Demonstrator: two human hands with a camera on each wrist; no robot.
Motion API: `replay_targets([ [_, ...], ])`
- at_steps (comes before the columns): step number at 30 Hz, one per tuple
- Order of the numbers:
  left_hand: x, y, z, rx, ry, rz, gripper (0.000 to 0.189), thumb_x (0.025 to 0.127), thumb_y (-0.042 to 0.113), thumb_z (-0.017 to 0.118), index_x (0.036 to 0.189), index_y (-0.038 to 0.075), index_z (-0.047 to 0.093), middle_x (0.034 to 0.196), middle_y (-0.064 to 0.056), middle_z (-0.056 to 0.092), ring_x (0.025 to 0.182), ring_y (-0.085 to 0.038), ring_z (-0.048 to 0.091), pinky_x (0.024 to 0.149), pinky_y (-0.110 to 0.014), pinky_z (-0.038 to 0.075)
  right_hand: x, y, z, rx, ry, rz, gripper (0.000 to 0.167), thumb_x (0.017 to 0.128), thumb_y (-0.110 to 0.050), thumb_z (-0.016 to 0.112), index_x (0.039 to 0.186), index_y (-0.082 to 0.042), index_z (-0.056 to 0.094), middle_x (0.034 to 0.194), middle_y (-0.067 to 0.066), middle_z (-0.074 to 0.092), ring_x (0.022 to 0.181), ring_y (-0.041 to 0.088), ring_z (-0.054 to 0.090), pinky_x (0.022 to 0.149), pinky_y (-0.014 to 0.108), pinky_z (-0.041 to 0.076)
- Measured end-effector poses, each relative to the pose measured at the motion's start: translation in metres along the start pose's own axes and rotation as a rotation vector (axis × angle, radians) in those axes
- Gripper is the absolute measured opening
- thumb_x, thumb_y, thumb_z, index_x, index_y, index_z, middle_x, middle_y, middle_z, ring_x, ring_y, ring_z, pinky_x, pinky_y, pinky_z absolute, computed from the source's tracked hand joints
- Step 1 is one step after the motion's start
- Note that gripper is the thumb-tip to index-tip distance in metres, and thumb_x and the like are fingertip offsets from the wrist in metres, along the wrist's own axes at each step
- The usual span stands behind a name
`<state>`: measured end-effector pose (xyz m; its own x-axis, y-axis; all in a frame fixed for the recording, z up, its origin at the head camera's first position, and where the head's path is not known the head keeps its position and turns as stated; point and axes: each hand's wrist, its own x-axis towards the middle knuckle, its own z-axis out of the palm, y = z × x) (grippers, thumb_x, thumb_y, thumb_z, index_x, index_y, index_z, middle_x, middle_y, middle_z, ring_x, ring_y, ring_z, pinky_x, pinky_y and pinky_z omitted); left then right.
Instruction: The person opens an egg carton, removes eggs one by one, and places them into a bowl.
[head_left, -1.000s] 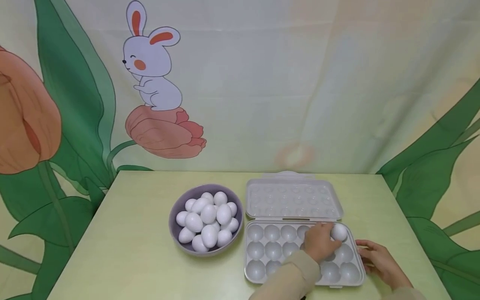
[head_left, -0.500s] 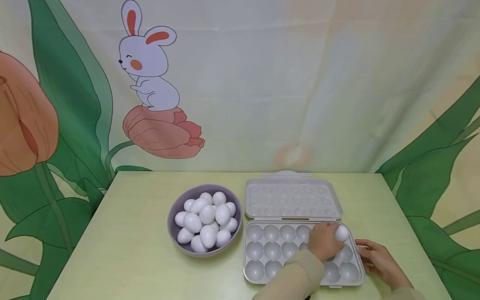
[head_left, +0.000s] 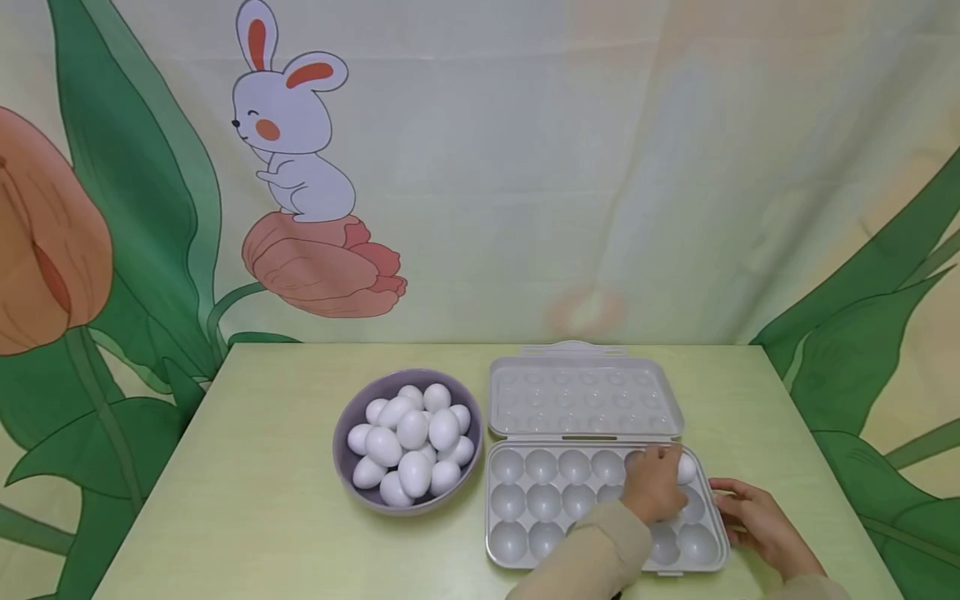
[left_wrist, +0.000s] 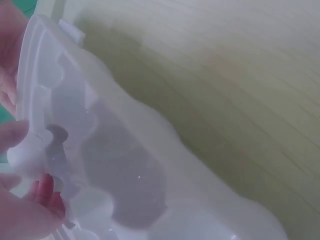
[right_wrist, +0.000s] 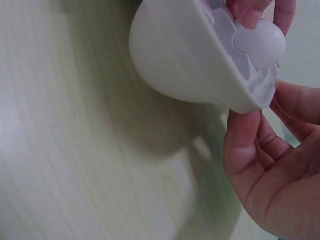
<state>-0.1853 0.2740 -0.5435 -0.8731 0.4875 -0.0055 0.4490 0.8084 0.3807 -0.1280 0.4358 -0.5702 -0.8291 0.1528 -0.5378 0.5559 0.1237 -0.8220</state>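
In the head view, a white egg point(head_left: 686, 468) sits in the far right corner cup of the pale plastic egg tray point(head_left: 525, 485). My left hand point(head_left: 654, 487) reaches over the tray and pinches this egg with thumb and fingers. The left wrist view shows the egg point(left_wrist: 27, 155) between those fingers. At the tray's right end, my right hand point(head_left: 761, 521) grips the edge; in the right wrist view its thumb point(right_wrist: 242, 132) lies under the rim. The other cups in sight hold no eggs, and some are hidden behind my left hand and sleeve.
Left of the tray, a grey-purple bowl point(head_left: 348, 483) is heaped with several white eggs point(head_left: 412, 429). The tray's lid point(head_left: 585, 400) lies folded back behind it on the light wooden table point(head_left: 247, 492). A printed curtain point(head_left: 487, 192) hangs behind the table.
My left hand has shifted slightly right and settled the egg lower into the corner cup. The right hand stays on the tray's edge. The head view has turned slightly.
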Motion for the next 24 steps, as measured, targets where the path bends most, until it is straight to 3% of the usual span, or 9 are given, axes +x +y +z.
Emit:
replay_targets([
  [13, 0.005, 0.004, 0.006, 0.080, 0.003, -0.063, 0.051, 0.065, 0.037, 0.071, 0.111, 0.030, 0.052, 0.092, 0.004, 0.050, 0.080, -0.010, 0.047, 0.071, -0.022, 0.035, 0.001, 0.001, 0.000, 0.007, 0.023, 0.012, 0.047, 0.086, -0.017, 0.052, 0.126, 0.004, 0.038, 0.085, -0.003, 0.063, 0.073, 0.013, 0.058, 0.058, 0.029, 0.046],
  [24, 0.009, 0.006, 0.019, 0.094, 0.111, -0.115, 0.045, 0.065, 0.036, 0.071, 0.107, 0.035, 0.055, 0.088, 0.005, 0.051, 0.077, -0.011, 0.050, 0.065, -0.022, 0.038, 0.001, 0.000, 0.000, -0.008, 0.047, 0.025, 0.048, 0.087, -0.018, 0.052, 0.127, 0.004, 0.038, 0.086, -0.001, 0.062, 0.074, 0.014, 0.056, 0.058, 0.029, 0.045],
])
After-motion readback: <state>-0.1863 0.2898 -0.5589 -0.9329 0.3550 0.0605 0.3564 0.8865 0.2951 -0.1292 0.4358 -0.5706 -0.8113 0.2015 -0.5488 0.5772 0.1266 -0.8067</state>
